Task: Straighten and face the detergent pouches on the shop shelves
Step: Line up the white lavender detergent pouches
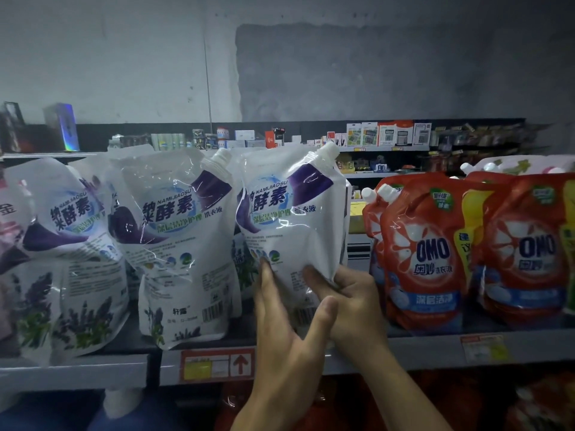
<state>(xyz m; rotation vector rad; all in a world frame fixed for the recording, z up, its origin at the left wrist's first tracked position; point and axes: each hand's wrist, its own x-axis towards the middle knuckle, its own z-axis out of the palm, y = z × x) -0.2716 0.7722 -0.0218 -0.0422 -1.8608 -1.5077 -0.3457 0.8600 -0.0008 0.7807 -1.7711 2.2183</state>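
Observation:
A white and purple detergent pouch (289, 219) with a white spout stands tilted on the grey shelf (420, 349). My right hand (351, 293) grips its lower right edge, thumb on the front. My left hand (286, 331) lies flat against its lower left front, fingers straight and thumb spread. Left of it stand two more white pouches, one (180, 244) leaning and one (68, 253) crumpled. Red OMO pouches (426, 256) stand in a row to the right.
A red price tag (217, 365) with an arrow is fixed to the shelf front. Behind the pouches, another shelf (382, 148) holds small boxed goods such as calculators. Red packs fill the level below. A grey wall rises above.

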